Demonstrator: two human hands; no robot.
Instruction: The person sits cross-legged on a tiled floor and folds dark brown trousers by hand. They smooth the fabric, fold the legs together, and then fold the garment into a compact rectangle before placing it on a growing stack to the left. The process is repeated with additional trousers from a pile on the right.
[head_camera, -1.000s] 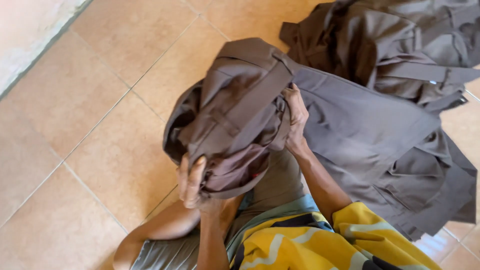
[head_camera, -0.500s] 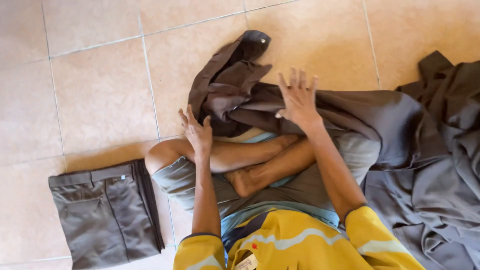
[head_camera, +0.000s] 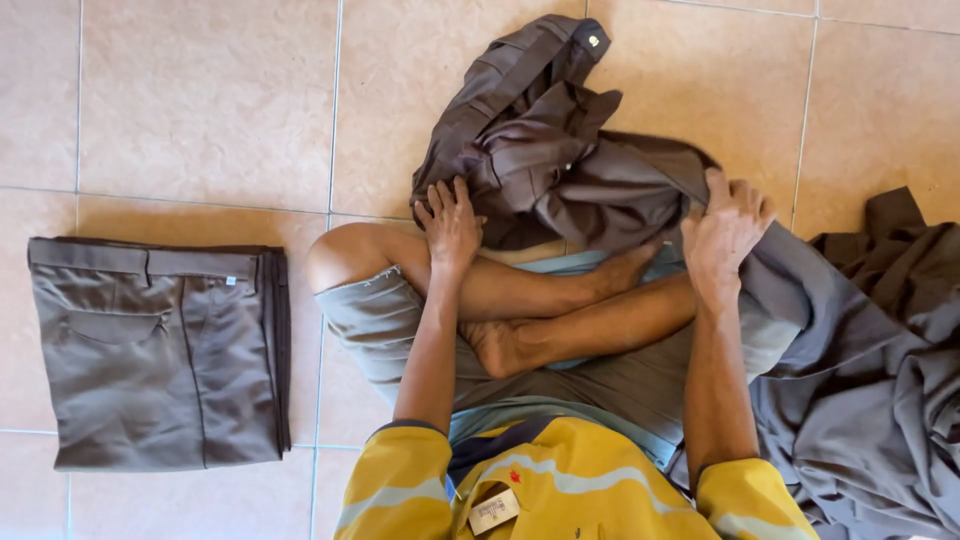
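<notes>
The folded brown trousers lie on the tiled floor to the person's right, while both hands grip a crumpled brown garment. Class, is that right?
Not quite. The head view shows the folded brown trousers to the person's left; both the left hand and the right hand do grip the crumpled brown garment.

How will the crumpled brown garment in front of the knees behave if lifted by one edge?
Probably floppy: the crumpled brown garment lies in loose folds and drapes over the person's leg. Likely light, since the left hand and right hand bunch it easily. It should not roll, and may drag on the tiled floor.
</notes>
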